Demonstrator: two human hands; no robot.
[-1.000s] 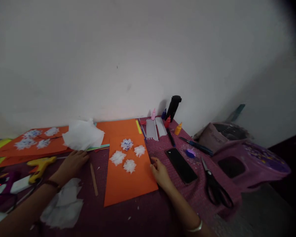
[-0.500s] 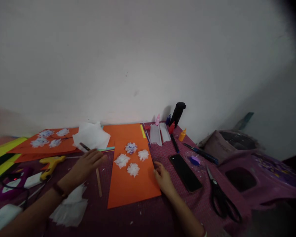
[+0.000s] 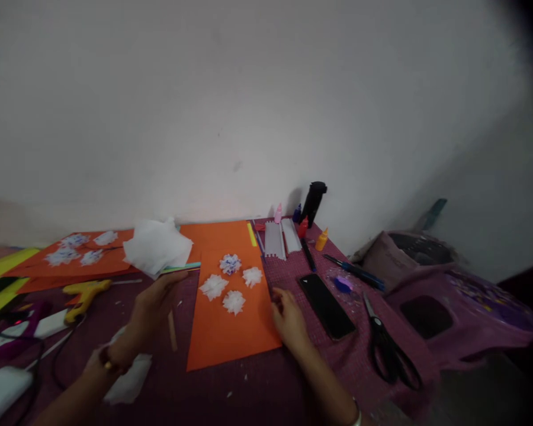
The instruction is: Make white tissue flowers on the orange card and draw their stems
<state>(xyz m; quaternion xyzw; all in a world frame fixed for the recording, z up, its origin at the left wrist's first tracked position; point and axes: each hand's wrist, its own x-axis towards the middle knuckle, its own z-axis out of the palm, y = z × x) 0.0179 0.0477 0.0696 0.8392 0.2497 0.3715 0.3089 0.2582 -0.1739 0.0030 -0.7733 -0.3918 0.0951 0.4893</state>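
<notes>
An orange sheet [image 3: 222, 337] lies on the dark red table with several white tissue flowers [image 3: 233, 302] on it. My right hand [image 3: 288, 318] rests at the sheet's right edge, fingers loosely bent and holding nothing. My left hand [image 3: 153, 305] hovers left of the sheet, above a wooden stick [image 3: 172, 330]. Its fingers stretch toward a stack of white tissue [image 3: 157, 247], and I see nothing in them. A crumpled white tissue [image 3: 128, 378] lies under my left wrist.
A black phone [image 3: 326, 305] and black scissors [image 3: 384, 343] lie right of my right hand. Small paint bottles [image 3: 321, 239], a black bottle [image 3: 313, 202] and white strips [image 3: 279, 238] stand by the wall. A yellow glue gun [image 3: 85, 291] and a second orange sheet [image 3: 111, 267] are at left. A purple stool [image 3: 453, 307] stands at right.
My left hand has lifted off the table and moved right toward the orange sheet. The thin dark object by its fingers half a second ago no longer shows. My right hand has hardly moved.
</notes>
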